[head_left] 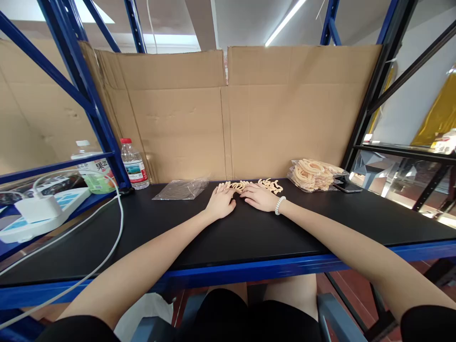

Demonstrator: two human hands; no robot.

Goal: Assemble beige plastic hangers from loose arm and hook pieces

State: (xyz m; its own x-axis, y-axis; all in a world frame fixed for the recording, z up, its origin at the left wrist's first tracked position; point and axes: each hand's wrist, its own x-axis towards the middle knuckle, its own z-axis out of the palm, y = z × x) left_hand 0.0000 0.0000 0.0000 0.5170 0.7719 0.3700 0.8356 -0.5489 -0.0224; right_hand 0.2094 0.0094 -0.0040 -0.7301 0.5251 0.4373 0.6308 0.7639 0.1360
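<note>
Several small pale tan pieces, perhaps wooden cut-outs [270, 185], lie in a loose row near the back of the black tabletop. They are too small to name for sure. My left hand [220, 201] rests palm down at the row's left end, fingers stretched over some pieces. Close beside it, my right hand [260, 196], with a beaded bracelet [280, 205] on the wrist, lies flat with its fingers reaching left over the middle of the row. Both hands partly hide the pieces. A flat clear plastic bag [181, 189] lies left of my left hand.
At the back right sit a clear bag of pale rings [313, 175] and a phone [347, 185]. A red-capped bottle [133, 164] stands back left. A white cable [121, 223] crosses the table's left side from a power strip [67, 209]. Cardboard [178, 123] walls the back.
</note>
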